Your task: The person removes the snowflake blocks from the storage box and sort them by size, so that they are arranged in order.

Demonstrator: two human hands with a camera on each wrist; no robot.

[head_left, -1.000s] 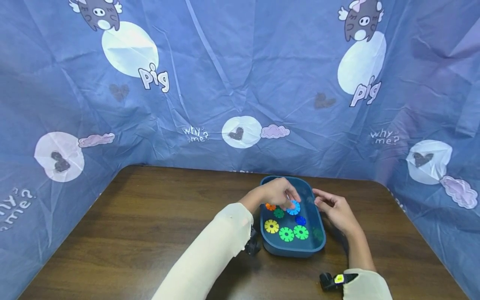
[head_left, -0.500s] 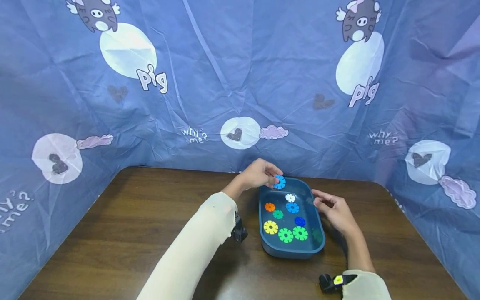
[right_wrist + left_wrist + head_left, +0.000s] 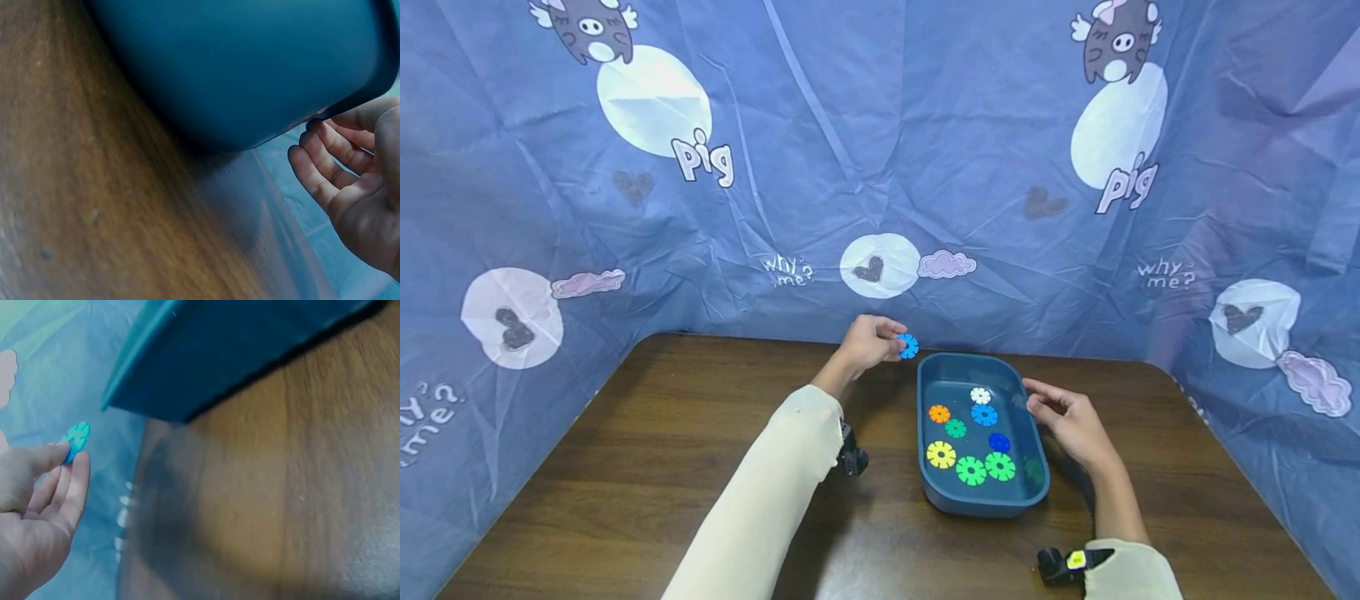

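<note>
My left hand [image 3: 871, 343] pinches a blue notched plastic disc [image 3: 908, 346] between thumb and fingers. It hangs at the table's far edge, left of the dark blue bin [image 3: 943, 497]; the left wrist view shows the same disc [image 3: 77, 441] edge-tilted at the fingertips. At the bin's right side, my right hand [image 3: 1072, 423] rests its fingertips on the rim with relaxed fingers. Inside the bin lie a white disc [image 3: 981, 396], an orange disc [image 3: 939, 413], another blue disc [image 3: 984, 415], a yellow disc [image 3: 941, 455], a dark blue disc [image 3: 999, 442] and several green discs [image 3: 972, 471].
A brown wooden table [image 3: 700, 433] carries the bin right of its middle. Directly behind the far edge hangs a blue printed cloth [image 3: 820, 183]. A small black device [image 3: 852, 454] is strapped at the left wrist, another black device [image 3: 1060, 565] at the right.
My left hand has lifted the blue disc out of the bin and carried it left past the rim, toward the table's far edge. My right hand has stayed at the rim.
</note>
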